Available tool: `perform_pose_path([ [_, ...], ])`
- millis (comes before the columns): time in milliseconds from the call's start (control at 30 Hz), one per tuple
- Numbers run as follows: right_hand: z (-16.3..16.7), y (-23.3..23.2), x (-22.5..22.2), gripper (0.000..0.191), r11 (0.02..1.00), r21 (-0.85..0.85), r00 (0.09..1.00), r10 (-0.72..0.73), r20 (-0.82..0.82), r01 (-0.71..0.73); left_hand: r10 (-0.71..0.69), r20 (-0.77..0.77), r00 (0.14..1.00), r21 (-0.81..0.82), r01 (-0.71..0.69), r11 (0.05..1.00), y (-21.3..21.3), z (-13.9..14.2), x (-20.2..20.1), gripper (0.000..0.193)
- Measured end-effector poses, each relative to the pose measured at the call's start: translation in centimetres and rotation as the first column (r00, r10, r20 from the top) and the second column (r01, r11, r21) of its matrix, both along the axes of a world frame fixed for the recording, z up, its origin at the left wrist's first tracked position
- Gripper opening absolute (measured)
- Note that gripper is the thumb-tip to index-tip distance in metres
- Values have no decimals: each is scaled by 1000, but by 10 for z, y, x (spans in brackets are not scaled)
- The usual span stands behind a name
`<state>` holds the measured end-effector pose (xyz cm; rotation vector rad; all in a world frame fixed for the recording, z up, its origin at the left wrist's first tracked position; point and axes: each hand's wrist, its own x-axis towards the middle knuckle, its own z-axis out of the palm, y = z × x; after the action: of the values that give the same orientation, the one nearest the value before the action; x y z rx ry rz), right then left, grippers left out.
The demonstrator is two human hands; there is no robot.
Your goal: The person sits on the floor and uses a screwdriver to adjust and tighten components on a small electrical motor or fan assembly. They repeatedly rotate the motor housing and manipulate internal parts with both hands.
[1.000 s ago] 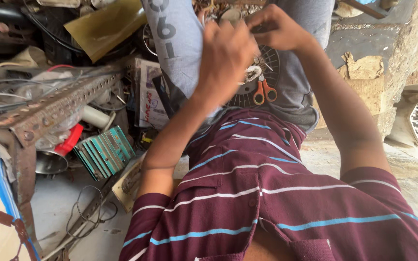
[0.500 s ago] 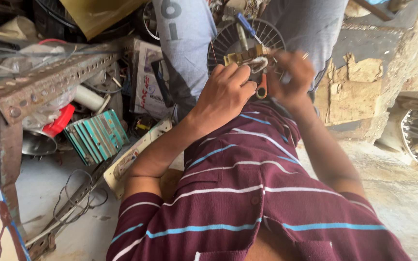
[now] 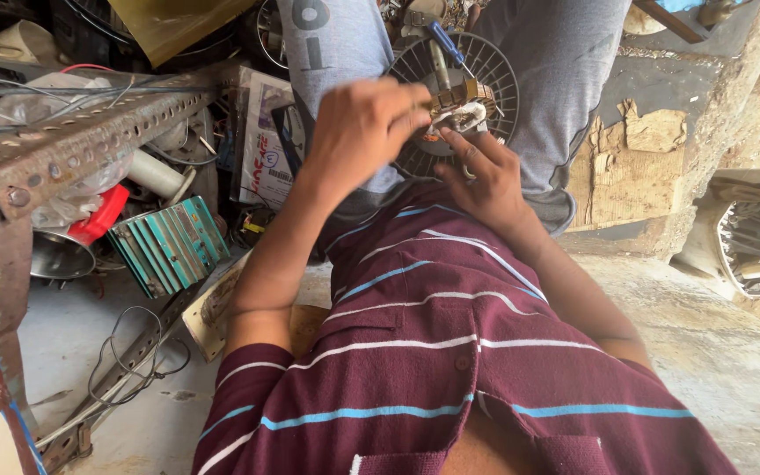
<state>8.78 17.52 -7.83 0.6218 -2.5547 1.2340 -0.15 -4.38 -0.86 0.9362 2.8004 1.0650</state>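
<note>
Head view, looking down the wearer's striped maroon shirt (image 3: 450,369) to both hands working at lap level. Left hand (image 3: 362,132) has its fingers curled together, pinching at the top of a small motor stator with copper windings (image 3: 457,110); the pinch looks placed to work a wire or fitting on the part, though the exact contact is blurred. Right hand (image 3: 485,180) sits below and just right of the part, fingers spread and extended upward to prop it from beneath; it supports rather than clamps. The stator is held just in front of a round black fan grille (image 3: 485,66), which lies between the grey-trousered knees (image 3: 336,53), apparently as the parent assembly. A blue-handled screwdriver (image 3: 443,42) rests on the grille's far side, within reach. To the left: a rusted perforated angle-iron frame (image 3: 72,145), a teal finned block (image 3: 169,246), a red cap (image 3: 98,215), and loose wire on the concrete floor (image 3: 72,325).
</note>
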Motion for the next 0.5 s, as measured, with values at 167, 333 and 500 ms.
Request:
perform_pose_path([
  [167,8,-5,-5,58,992,116,999,-39,-8,40,1,-111,994,33,3,999,6,-34,-46,17],
  [333,13,8,-12,28,957,236,981,186,-61,-167,59,-89,994,-38,-62,997,1,-72,-82,19],
  [500,3,13,-64,36,854,-517,995,-93,-29,65,42,-82,996,44,-39,998,6,-98,-93,25],
])
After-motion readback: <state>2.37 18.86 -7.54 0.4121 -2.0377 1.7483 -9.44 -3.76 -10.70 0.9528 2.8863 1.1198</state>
